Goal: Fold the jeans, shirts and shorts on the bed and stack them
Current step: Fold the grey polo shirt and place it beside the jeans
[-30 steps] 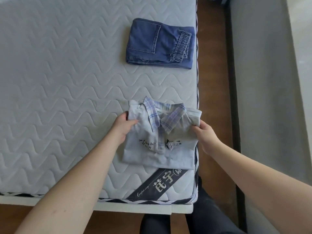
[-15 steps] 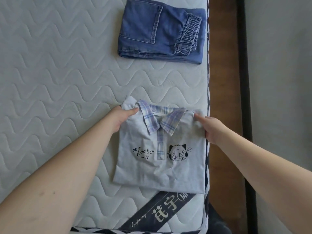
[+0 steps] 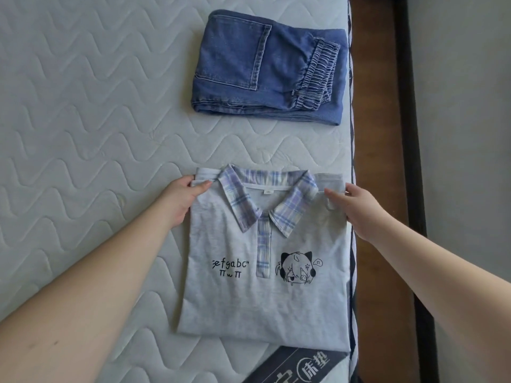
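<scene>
Shirt [image 3: 262, 286] lies folded, collar up, at the near right corner of the bed [image 3: 83, 134], its right edge running along the mattress border. Left hand [image 3: 179, 201] pinches the far left shoulder corner, thumb on top and fingers tucked under the cloth. Right hand [image 3: 356, 208] holds the far right shoulder corner the same way. Jeans [image 3: 269, 70] sit folded farther up the bed, well apart from the shirt, also close to the right edge.

Risks, as judged: lifting by the two far corners alone leaves the near half unsupported, so the folds underneath may drop open. An uneven pull could skew the collar or crease the front. Both garments lie near the right edge; a careless placing on the jeans could push the stack over onto the floor [image 3: 376, 161].
</scene>
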`<act>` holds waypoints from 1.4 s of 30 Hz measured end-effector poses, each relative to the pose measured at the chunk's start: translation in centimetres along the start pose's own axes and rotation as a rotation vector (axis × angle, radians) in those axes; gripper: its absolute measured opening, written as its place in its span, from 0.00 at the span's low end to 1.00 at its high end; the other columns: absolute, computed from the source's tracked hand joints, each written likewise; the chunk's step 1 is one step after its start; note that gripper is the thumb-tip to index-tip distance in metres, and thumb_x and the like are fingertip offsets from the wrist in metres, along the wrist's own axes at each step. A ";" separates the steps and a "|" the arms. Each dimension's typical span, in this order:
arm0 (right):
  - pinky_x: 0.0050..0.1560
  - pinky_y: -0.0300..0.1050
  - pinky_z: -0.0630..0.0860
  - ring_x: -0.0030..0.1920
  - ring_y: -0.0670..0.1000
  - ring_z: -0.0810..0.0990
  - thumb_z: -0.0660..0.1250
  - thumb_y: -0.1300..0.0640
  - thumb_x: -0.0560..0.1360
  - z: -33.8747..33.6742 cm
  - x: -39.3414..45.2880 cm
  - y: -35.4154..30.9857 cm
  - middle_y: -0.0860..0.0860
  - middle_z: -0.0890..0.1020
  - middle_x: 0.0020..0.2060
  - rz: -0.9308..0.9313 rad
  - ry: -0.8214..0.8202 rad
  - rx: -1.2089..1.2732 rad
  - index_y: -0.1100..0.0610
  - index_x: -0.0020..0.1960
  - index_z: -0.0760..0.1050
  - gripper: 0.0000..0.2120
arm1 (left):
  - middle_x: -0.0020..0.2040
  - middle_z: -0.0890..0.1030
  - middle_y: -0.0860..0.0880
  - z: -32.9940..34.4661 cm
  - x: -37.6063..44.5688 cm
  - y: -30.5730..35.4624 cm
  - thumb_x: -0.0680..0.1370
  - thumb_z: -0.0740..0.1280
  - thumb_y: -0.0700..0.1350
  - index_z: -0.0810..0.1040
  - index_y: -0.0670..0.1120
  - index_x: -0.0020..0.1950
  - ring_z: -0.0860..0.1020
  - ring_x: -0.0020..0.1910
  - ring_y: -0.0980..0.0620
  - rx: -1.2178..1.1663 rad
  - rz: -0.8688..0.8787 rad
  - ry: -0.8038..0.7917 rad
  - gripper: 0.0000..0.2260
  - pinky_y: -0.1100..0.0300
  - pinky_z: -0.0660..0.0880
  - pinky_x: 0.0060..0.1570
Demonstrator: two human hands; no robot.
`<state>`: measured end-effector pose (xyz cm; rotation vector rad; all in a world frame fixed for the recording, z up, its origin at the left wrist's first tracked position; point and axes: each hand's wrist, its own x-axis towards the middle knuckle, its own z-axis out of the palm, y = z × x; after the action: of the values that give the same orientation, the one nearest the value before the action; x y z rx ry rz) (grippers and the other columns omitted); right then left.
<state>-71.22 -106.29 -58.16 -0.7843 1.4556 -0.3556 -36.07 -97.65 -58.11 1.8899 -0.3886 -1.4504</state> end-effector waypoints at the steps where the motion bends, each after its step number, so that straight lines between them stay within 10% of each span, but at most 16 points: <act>1: 0.41 0.47 0.83 0.40 0.52 0.84 0.74 0.58 0.74 0.2 0.5 -0.1 0.54 0.86 0.42 -0.036 0.078 -0.084 0.58 0.50 0.81 0.06 | 0.47 0.83 0.46 0.1 0.6 0.0 0.78 0.68 0.37 0.79 0.42 0.56 0.83 0.40 0.53 0.029 0.002 0.034 0.07 0.61 0.79 0.42; 10: 0.45 0.49 0.79 0.41 0.51 0.81 0.73 0.58 0.73 0.9 3.3 -2.5 0.54 0.85 0.43 -0.212 0.232 -0.227 0.50 0.41 0.81 0.05 | 0.44 0.83 0.52 0.2 4.0 3.5 0.76 0.71 0.37 0.80 0.44 0.55 0.82 0.40 0.55 0.181 0.158 0.145 0.09 0.63 0.78 0.43; 17: 0.36 0.42 0.74 0.38 0.50 0.78 0.72 0.56 0.75 1.8 7.3 -6.9 0.51 0.83 0.41 -0.273 0.252 -0.250 0.53 0.47 0.81 0.03 | 0.57 0.82 0.42 1.1 7.2 7.8 0.77 0.71 0.46 0.77 0.43 0.62 0.81 0.56 0.42 0.166 0.161 0.258 0.15 0.45 0.78 0.58; 23: 0.56 0.55 0.80 0.49 0.54 0.81 0.71 0.41 0.73 1.0 5.0 -5.0 0.56 0.81 0.54 -0.024 0.158 -0.325 0.59 0.64 0.75 0.28 | 0.54 0.84 0.46 -0.8 3.9 3.6 0.74 0.73 0.56 0.77 0.43 0.60 0.82 0.45 0.52 0.281 -0.097 0.070 0.22 0.62 0.75 0.39; 30: 0.53 0.54 0.81 0.48 0.55 0.84 0.75 0.41 0.69 1.3 -3.5 2.8 0.54 0.84 0.47 0.144 -0.043 -0.544 0.59 0.52 0.79 0.23 | 0.54 0.85 0.47 -4.3 -3.1 -4.1 0.63 0.79 0.51 0.79 0.41 0.62 0.83 0.52 0.49 0.380 -0.192 -0.128 0.31 0.51 0.77 0.60; 35: 0.47 0.46 0.75 0.47 0.53 0.80 0.73 0.40 0.71 2.4 -6.6 6.5 0.50 0.82 0.47 0.092 -0.101 -0.816 0.53 0.58 0.76 0.23 | 0.53 0.85 0.47 -4.7 -7.1 -8.5 0.67 0.77 0.48 0.82 0.45 0.54 0.84 0.50 0.52 0.373 -0.181 -0.156 0.17 0.56 0.77 0.56; 42: 0.34 0.47 0.67 0.40 0.55 0.77 0.72 0.41 0.72 1.8 -9.0 10.1 0.51 0.77 0.36 -0.037 0.159 -0.840 0.56 0.42 0.69 0.20 | 0.48 0.84 0.41 -3.7 -10.2 -11.7 0.76 0.73 0.44 0.80 0.44 0.48 0.81 0.37 0.50 0.391 -0.078 0.096 0.05 0.60 0.78 0.34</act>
<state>-72.97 -92.77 -58.30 -1.4745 1.7503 0.2028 -38.03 -81.80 -58.41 2.2963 -0.5922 -1.4027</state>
